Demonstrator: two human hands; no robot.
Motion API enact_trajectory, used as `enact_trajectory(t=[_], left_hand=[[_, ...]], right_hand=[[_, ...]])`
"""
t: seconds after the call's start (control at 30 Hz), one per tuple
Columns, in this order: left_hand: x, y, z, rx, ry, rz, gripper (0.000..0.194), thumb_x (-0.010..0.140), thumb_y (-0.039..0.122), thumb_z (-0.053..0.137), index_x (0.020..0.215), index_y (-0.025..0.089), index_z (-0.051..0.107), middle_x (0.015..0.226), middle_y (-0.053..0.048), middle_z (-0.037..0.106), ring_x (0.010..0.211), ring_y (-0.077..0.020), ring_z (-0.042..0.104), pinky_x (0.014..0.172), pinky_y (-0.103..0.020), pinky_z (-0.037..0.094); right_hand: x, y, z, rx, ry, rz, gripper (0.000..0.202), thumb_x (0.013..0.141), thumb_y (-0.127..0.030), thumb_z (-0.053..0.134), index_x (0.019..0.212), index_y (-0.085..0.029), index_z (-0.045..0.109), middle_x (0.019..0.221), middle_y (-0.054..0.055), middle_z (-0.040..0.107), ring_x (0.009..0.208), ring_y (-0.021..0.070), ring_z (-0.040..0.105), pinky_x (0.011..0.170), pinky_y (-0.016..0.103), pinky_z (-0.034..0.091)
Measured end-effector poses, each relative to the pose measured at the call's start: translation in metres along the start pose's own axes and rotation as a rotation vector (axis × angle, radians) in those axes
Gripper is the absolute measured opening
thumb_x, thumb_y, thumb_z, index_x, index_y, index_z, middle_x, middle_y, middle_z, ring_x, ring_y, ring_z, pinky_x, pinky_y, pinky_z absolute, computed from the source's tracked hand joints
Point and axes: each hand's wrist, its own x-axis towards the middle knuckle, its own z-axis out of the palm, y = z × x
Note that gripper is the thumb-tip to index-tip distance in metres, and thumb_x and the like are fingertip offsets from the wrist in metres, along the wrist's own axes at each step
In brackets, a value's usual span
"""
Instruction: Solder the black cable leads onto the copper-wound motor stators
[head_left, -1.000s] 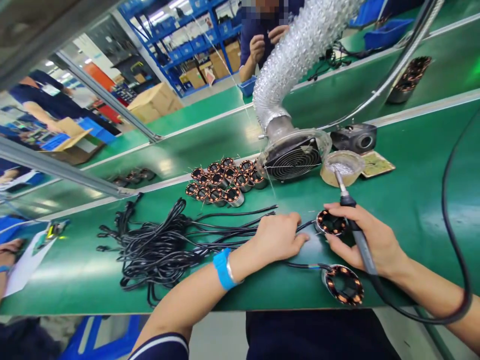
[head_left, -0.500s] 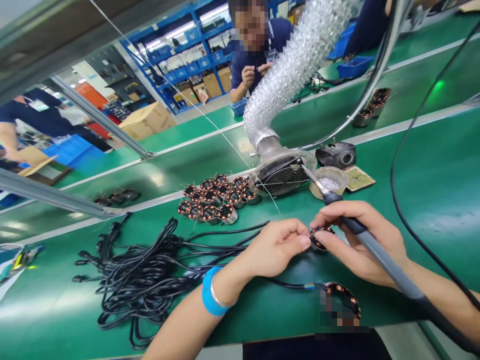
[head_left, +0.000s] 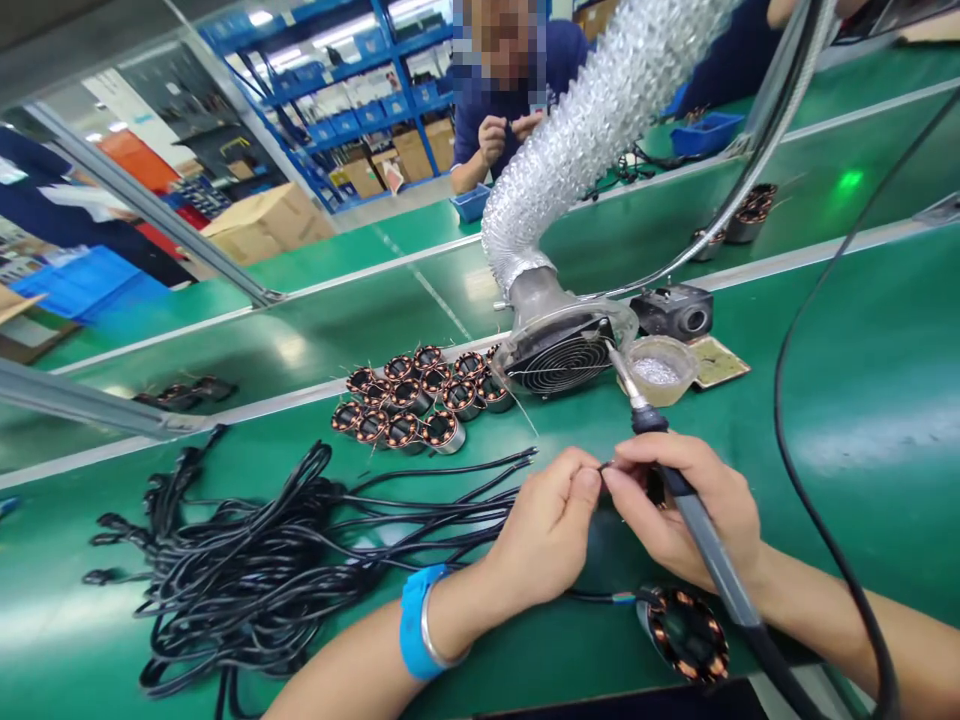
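Observation:
My right hand (head_left: 686, 505) is closed round a grey soldering iron (head_left: 701, 540), its metal tip pointing up and left toward the fan. Thumb and finger of that hand also pinch a small dark piece. My left hand (head_left: 551, 520) is closed, its fingertips meeting the right ones at this piece, too small to name. Behind the right fingers a coil part is mostly hidden. Below the hands lies a copper-wound stator (head_left: 686, 632), joined by coloured wires to a black cable. Left of my hands spreads a heap of black cables (head_left: 262, 550).
Grouped copper stators (head_left: 405, 395) stand beyond the cables. A fan hood (head_left: 566, 350) on a silver duct (head_left: 592, 150) is ahead, beside a round dish (head_left: 658, 370) and a sponge tray (head_left: 718, 362). A black cord hangs at right. A person sits opposite.
The view has shifted slightly, moving the cables and stators left. Both hands have moved a little left, and the stator below them shows more fully. The right hand still holds the iron.

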Motion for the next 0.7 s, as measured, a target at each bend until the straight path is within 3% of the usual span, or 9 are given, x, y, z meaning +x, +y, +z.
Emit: enact_trajectory(t=[0.1,0.27,0.43,0.53,0.6,0.7], left_hand=[[0.003,-0.005,0.003,-0.208,0.020,-0.056,0.041,0.097,0.060,0.047,0.096,0.020,0.052,0.071,0.004,0.044,0.063,-0.0109,0.036,0.059,-0.025,0.030],[0.008,-0.006,0.001,-0.383,0.016,-0.211,0.049,0.091,0.069,0.050,0.083,0.021,0.043,0.063,0.008,0.031,0.054,-0.0093,0.027,0.051,-0.023,0.025],[0.008,0.001,-0.010,-0.010,-0.039,-0.123,0.036,0.100,0.051,0.042,0.081,0.020,0.046,0.074,0.002,0.047,0.069,-0.0132,0.042,0.065,-0.026,0.037],[0.007,0.008,-0.014,0.224,-0.124,-0.088,0.025,0.102,0.037,0.040,0.084,0.021,0.047,0.081,0.000,0.055,0.078,-0.0161,0.050,0.075,-0.029,0.041],[0.006,0.010,-0.014,0.293,-0.140,-0.074,0.021,0.101,0.033,0.040,0.086,0.021,0.049,0.084,-0.002,0.059,0.082,-0.0185,0.055,0.079,-0.031,0.044],[0.004,0.012,-0.012,0.335,-0.143,-0.075,0.021,0.101,0.035,0.040,0.091,0.022,0.053,0.087,-0.004,0.063,0.087,-0.0215,0.058,0.080,-0.032,0.045]], right_hand=[[-0.005,-0.004,0.002,-0.001,0.011,0.037,0.022,0.087,-0.014,0.068,0.104,-0.024,0.059,0.079,-0.003,0.067,0.059,0.0109,0.065,0.056,0.020,0.057],[-0.014,-0.009,0.006,0.021,-0.048,0.059,0.021,0.089,-0.015,0.068,0.106,-0.024,0.058,0.083,-0.002,0.070,0.062,0.0121,0.068,0.060,0.022,0.059],[-0.012,-0.004,-0.002,0.007,-0.113,-0.009,0.027,0.087,-0.017,0.070,0.110,-0.024,0.058,0.081,0.000,0.067,0.058,0.0133,0.061,0.054,0.028,0.055],[-0.002,-0.001,-0.007,-0.006,-0.148,-0.065,0.037,0.085,-0.014,0.071,0.118,-0.024,0.057,0.093,0.004,0.070,0.073,0.0182,0.064,0.064,0.033,0.057],[0.007,-0.001,-0.008,0.028,-0.212,-0.129,0.036,0.087,-0.008,0.067,0.118,-0.024,0.059,0.093,0.003,0.071,0.077,0.0180,0.064,0.070,0.033,0.057],[0.016,-0.002,-0.007,0.042,-0.265,-0.186,0.031,0.088,-0.002,0.059,0.112,-0.022,0.061,0.082,0.000,0.068,0.068,0.0139,0.059,0.064,0.027,0.054]])
